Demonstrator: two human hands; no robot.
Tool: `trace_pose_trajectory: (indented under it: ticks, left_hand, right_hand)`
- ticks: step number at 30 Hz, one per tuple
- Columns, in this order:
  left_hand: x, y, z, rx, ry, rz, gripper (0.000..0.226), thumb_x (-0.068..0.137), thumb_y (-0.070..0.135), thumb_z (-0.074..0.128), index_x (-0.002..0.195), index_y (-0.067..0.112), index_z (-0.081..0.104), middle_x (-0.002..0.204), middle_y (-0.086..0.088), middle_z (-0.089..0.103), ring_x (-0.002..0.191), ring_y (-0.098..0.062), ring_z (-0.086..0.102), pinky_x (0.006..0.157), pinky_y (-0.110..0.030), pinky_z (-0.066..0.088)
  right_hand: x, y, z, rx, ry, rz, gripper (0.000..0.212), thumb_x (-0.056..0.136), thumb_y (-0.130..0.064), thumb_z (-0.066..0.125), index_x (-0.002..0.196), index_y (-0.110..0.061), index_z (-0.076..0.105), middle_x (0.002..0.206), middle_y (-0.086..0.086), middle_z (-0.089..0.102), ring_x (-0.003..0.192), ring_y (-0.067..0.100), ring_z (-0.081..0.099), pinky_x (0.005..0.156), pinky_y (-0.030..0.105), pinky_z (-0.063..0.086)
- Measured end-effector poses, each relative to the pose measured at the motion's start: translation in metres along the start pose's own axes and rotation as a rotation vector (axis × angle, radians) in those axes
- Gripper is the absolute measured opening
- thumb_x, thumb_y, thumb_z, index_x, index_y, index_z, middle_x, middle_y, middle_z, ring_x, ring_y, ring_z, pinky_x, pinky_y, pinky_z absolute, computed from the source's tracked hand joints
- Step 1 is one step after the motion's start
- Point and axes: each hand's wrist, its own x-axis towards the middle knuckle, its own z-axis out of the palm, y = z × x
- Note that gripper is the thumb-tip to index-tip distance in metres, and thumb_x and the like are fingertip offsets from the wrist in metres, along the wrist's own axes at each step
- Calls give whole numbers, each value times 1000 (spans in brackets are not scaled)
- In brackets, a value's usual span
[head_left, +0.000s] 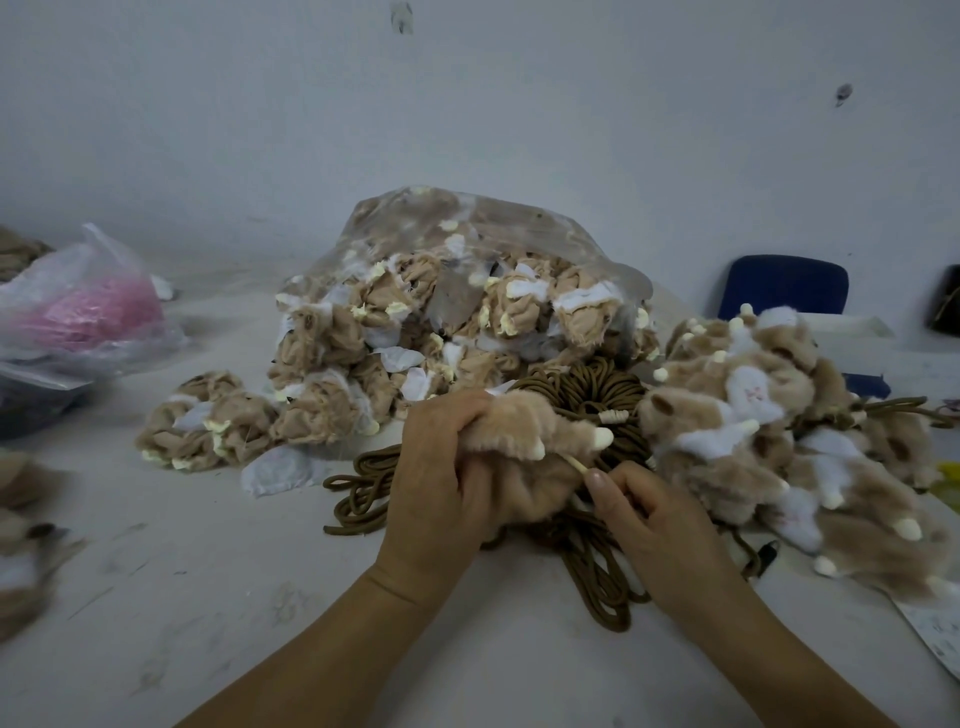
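Closest to us, two hands meet over the pale surface (208, 545). The left hand (441, 483) is curled tight around a soft tan furry toy (524, 431) and holds it up a little. The right hand (654, 525) pinches a thin pale stick (574, 462) between thumb and finger. The tip of the stick goes into the fur of the toy.

Under the toy and the hands lies a pile of brown cords (358, 488), all looped and tangled. Just to the right is a heap of fluffy toys (753, 431) in tan and white. To the left sits a small heap of crumpled tan pieces (208, 421).

Behind the cords stands a big clear bag (467, 291), stuffed full of the same crumpled tan pieces. Far off on the left is a thin bag with something pink inside (88, 312). Far off on the right is a blue chair (784, 286). A pale wall (467, 104) is at the back.
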Motion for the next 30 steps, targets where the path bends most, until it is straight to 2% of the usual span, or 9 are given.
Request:
trace_pose_trajectory:
  ticks: [11,14,16,18,21,24,26,28,30]
  left_hand:
    - [1,2,0,-5,-96,-8,30,90,12,43,110,0,62,110,3,57,101,-12,53,93,-14,40]
    - [2,2,-1,-9,-127,-18,31,90,15,44,111,1,63,108,8,57,99,-4,53,91,-11,40]
    - [3,2,-2,-17,-137,-52,31,89,19,45,109,5,63,103,18,55,93,6,51,86,-8,39]
    - [5,3,-4,-13,-131,-93,30,86,22,44,104,9,64,96,23,52,86,8,51,77,-5,38]
    - [6,2,-5,-1,-147,-118,29,83,24,42,97,10,64,86,20,53,80,0,52,70,-5,37]
    - [8,3,-5,-2,-153,-102,28,83,21,42,94,8,65,85,21,51,76,-3,49,70,-7,37]
    - [8,3,-5,5,-143,-95,28,84,20,42,93,6,65,85,13,55,78,-4,50,71,-12,40]
    - [8,4,-2,13,-151,-9,28,89,19,42,92,4,66,87,-2,64,83,-12,54,75,-25,45]
    - [4,6,4,49,-170,175,30,97,22,45,90,2,67,88,-13,68,86,-22,61,78,-33,50]
  right_hand:
    - [0,-4,-3,10,-9,4,44,76,-63,42,63,-22,54,50,-9,46,48,2,44,47,14,35]
    - [1,-3,-5,0,-12,-2,43,77,-62,42,62,-24,54,50,-7,46,47,2,44,46,14,35]
    - [1,-1,-4,-10,-16,-8,43,77,-63,42,62,-24,54,50,-7,47,47,3,44,46,14,35]
    - [0,0,-3,-16,-28,3,42,76,-65,42,66,-27,56,50,-6,49,47,3,45,46,16,35]
    - [-1,2,-1,-43,-56,13,35,75,-67,41,71,-35,56,55,-8,54,49,3,48,48,18,36]
    - [-1,1,1,-55,-56,18,40,75,-68,41,71,-31,56,62,-7,58,51,5,50,48,21,37]
    - [-2,0,3,-38,-57,28,40,79,-63,45,65,-26,56,60,-8,58,48,4,48,45,19,35]
    - [-3,-2,6,-31,-63,36,34,86,-51,51,63,-25,55,54,-10,54,45,2,46,42,14,32]
    - [-4,-6,10,-26,-63,37,35,84,-52,49,61,-25,52,54,-8,53,47,2,46,45,14,34]
